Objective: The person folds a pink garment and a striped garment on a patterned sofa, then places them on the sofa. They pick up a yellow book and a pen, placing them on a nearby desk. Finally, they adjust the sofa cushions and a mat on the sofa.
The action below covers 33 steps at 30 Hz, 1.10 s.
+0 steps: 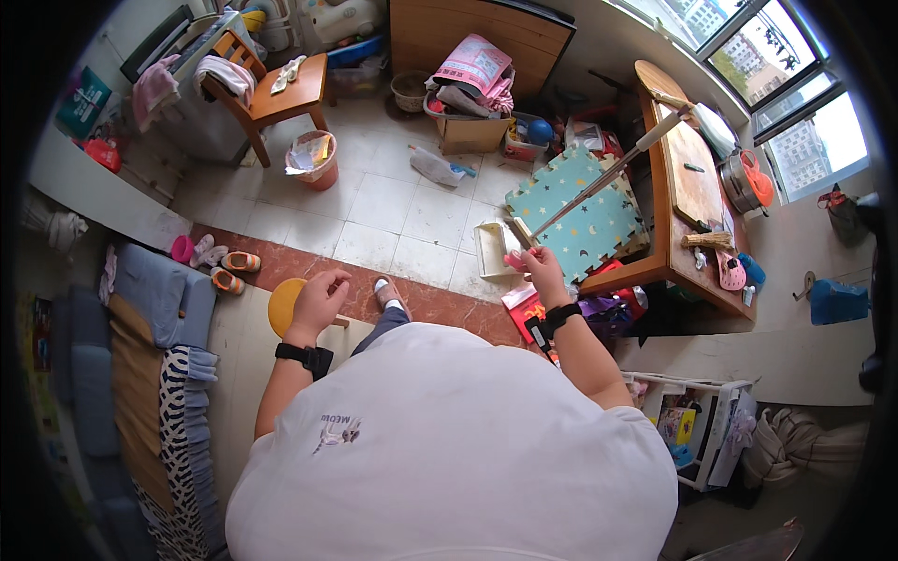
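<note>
In the head view my right hand (546, 272) is closed on a small pink item (518, 260), whose kind I cannot tell. My left hand (321, 300) hangs with curled fingers over a round yellow stool (284, 308) and holds nothing. Just beyond the right hand lies a cream dustpan (491, 252) on the white floor tiles. A long metal pole (596, 184) leans from the dustpan area up towards the wooden table. Under and beside it lies a teal foam mat (568, 203) with stars and moons.
A wooden table (691, 189) stands on the right, a cardboard box (471, 133) at the back. A plastic bag (436, 167) lies on the tiles near a pink waste bin (317, 165). Orange sandals (240, 261) rest by the blue sofa (144, 280), and a wooden chair (287, 88) stands behind.
</note>
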Available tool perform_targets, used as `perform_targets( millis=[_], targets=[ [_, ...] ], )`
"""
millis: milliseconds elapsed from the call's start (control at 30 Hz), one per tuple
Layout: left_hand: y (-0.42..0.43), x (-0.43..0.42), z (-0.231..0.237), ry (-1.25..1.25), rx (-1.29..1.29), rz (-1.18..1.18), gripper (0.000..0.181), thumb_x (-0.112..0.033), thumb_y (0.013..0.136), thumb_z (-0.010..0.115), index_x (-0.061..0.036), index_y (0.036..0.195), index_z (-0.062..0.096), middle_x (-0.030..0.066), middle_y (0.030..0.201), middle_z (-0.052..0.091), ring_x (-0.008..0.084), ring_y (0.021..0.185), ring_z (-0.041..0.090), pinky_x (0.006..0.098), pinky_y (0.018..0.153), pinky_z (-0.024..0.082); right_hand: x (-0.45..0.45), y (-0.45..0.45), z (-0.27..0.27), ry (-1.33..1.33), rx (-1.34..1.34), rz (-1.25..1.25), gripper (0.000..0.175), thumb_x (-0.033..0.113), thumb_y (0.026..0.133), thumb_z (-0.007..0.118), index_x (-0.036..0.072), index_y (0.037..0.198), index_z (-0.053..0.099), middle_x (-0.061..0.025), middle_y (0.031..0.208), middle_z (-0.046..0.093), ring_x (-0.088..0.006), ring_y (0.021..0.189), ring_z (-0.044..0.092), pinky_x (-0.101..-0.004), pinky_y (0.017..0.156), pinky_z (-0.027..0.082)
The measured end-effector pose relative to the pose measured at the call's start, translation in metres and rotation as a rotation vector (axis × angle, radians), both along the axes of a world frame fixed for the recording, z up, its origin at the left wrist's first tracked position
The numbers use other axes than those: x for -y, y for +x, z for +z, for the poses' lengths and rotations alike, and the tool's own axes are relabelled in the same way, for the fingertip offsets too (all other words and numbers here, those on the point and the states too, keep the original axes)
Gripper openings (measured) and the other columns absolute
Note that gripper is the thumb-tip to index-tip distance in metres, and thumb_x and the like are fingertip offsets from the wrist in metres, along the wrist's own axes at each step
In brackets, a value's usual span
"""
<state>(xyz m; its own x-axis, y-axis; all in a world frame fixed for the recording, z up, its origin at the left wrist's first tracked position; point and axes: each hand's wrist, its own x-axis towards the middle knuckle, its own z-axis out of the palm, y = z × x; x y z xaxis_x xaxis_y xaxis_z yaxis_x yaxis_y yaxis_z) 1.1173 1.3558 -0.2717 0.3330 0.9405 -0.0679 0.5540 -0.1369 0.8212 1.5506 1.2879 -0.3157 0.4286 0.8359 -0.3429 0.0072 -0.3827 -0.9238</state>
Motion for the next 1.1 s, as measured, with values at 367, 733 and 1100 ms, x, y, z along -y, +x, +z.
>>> perform_targets(
  millis=[367, 733, 1100],
  targets=[
    [0.040, -0.274, 0.011, 0.096, -0.026, -0.111, 0.021, -0.013, 0.088, 0.060, -0.0010, 0.104, 0.064, 0.0095, 0.096, 0.064, 0.0163, 0.081, 0.061, 0.0283, 0.073, 0.050, -0.205, 0.044, -0.013, -0.059, -0.083, -0.186, 0.039, 0.034, 0.079, 0.076, 0.007, 0.096, 0.053, -0.0021, 0.085, 0.060, -0.0103, 0.073, 0.059, -0.0248, 0.060, 0.047],
    [0.109, -0.404, -0.018, 0.086, -0.020, 0.000, 0.020, -0.014, 0.088, 0.061, -0.0014, 0.103, 0.064, 0.0077, 0.092, 0.063, 0.0148, 0.077, 0.059, 0.0266, 0.071, 0.048, -0.416, 0.157, -0.070, -0.093, -0.150, -0.246, 0.033, 0.033, 0.086, 0.070, 0.006, 0.092, 0.052, -0.0036, 0.083, 0.062, -0.0095, 0.063, 0.054, -0.0213, 0.051, 0.043],
    [0.254, -0.499, -0.038, -0.107, -0.160, 0.139, 0.019, -0.013, 0.087, 0.060, -0.0042, 0.103, 0.065, 0.0098, 0.091, 0.064, 0.0200, 0.077, 0.062, 0.0292, 0.068, 0.050, -0.667, 0.296, -0.184, -0.236, -0.187, -0.106, 0.032, 0.033, 0.084, 0.071, 0.004, 0.082, 0.058, -0.0030, 0.068, 0.060, -0.0104, 0.051, 0.053, -0.0237, 0.044, 0.042]
  ],
)
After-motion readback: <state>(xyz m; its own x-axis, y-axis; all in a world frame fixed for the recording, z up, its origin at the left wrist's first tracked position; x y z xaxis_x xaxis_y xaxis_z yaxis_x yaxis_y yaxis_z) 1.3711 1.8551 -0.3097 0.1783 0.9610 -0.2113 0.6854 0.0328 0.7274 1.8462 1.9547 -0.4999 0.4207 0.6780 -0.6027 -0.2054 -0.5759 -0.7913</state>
